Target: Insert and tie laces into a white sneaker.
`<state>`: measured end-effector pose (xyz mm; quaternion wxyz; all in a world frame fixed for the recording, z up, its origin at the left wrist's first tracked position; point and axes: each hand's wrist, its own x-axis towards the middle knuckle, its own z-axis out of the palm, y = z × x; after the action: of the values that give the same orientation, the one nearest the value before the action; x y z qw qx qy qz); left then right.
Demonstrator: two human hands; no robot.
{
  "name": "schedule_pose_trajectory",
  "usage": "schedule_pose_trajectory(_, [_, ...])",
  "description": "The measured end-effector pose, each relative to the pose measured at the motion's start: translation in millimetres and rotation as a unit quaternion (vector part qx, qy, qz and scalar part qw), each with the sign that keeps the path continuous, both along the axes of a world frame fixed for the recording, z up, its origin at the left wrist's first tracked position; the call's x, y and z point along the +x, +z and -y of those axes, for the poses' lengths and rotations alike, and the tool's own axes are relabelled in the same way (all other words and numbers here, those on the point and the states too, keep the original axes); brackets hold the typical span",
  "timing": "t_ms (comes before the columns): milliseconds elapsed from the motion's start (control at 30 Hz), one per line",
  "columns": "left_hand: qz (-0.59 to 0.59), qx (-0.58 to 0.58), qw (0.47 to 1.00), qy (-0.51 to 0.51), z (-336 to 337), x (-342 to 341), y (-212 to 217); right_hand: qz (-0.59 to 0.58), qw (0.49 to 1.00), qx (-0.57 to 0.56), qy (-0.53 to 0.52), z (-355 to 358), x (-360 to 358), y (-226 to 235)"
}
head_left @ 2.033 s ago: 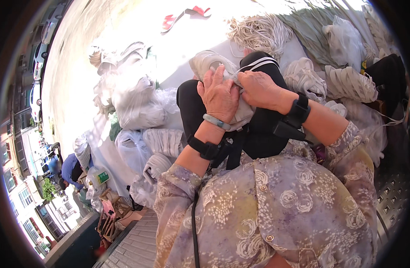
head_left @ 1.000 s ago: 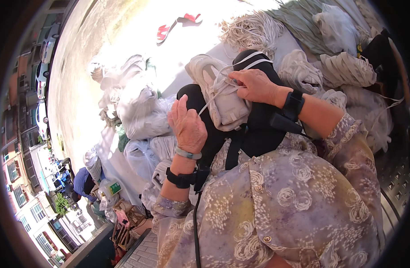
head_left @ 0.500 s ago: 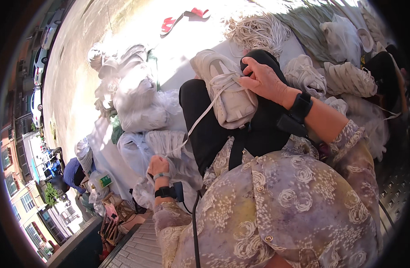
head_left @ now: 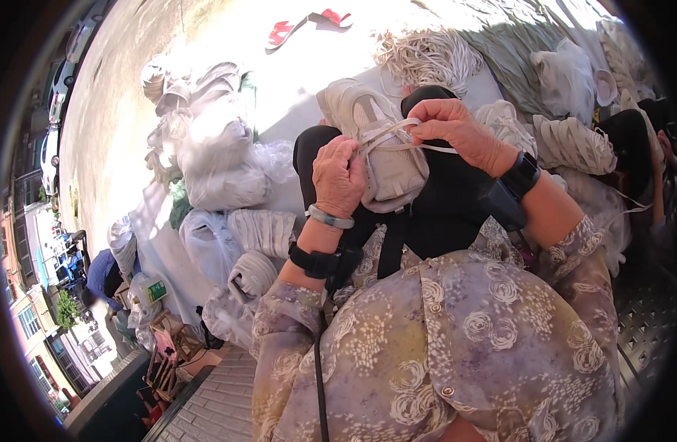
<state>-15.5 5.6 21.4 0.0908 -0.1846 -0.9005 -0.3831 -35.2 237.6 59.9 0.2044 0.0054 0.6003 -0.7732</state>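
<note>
Now shoe (head_left: 375, 151) lies on my lap, sole down, against black trousers. Left hand (head_left: 338, 177) closed round shoe's near side, steadying it. Right hand (head_left: 456, 132) pinches white lace (head_left: 393, 136) between fingertips, pulled taut across shoe. Bagged shoes (head_left: 213, 155) heaped to left; red sandals (head_left: 305, 22) on ground beyond.

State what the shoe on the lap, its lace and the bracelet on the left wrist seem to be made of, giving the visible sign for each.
Shoe: probably fabric or synthetic upper, matte off-white, with stitched panels.
Lace: flat woven textile, white; it bends limply between the left hand and right hand.
Bracelet: likely metal, since it shines silvery, though glossy plastic is possible.
</note>
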Motion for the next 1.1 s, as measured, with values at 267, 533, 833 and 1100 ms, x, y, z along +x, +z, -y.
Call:
schedule_pose_trajectory(267, [-0.024, -0.016, 0.999, -0.018, -13.2, 2.5, 1.0, 0.007, 0.922, 0.289, 0.256, -1.4, -18.2, 4.9])
schedule_pose_trajectory(533, [-0.056, -0.155, 0.985, -0.058, -28.7, 7.3, 13.8, -0.218, 0.849, 0.466, 0.116, 6.8, -4.9, 0.4])
schedule_pose_trajectory(833, [-0.016, -0.156, 0.985, -0.076, -22.7, 7.3, 10.0, -0.303, 0.792, 0.519, 0.103, 2.5, -0.2, -8.8])
schedule_pose_trajectory(1100, [0.028, -0.191, 0.977, -0.087, -25.9, 5.2, 18.2, -0.409, 0.780, 0.460, -0.110, 21.8, -10.6, -39.2])
